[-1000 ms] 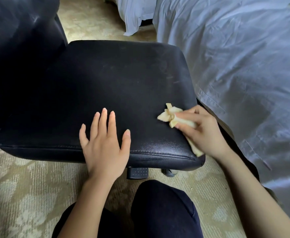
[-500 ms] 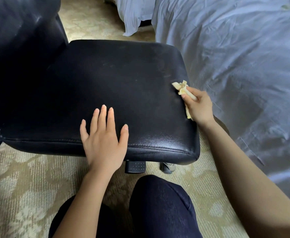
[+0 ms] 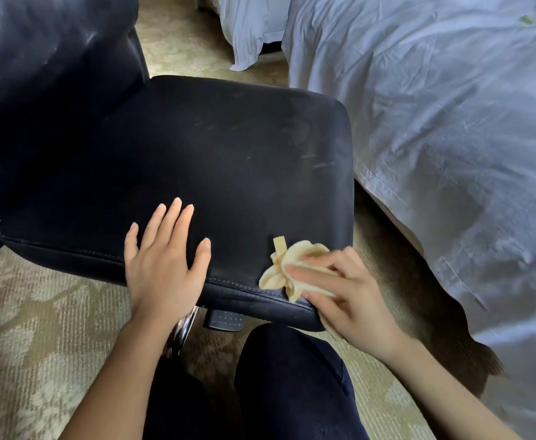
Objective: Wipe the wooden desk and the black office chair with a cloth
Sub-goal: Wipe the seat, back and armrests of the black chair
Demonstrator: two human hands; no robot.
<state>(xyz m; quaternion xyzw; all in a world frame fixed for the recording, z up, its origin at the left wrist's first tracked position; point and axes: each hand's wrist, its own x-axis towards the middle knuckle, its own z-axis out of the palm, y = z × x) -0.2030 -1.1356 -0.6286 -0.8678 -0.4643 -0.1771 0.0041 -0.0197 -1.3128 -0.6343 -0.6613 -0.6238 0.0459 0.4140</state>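
The black office chair's seat (image 3: 215,166) fills the middle of the head view, its backrest (image 3: 44,55) at the upper left. My left hand (image 3: 165,262) rests flat on the seat's front edge, fingers straight and spread. My right hand (image 3: 346,296) grips a bunched pale yellow cloth (image 3: 288,268) and presses it onto the seat's front right corner. The wooden desk is out of view.
A bed draped in white sheets (image 3: 435,122) stands close on the right of the chair. Patterned beige carpet (image 3: 38,328) covers the floor. My dark-trousered knees (image 3: 292,385) are just below the seat, and the chair's chrome post (image 3: 180,331) shows under it.
My right hand has brought the cloth from the seat's right edge back toward me to the front right corner. The left hand stays flat on the seat front.
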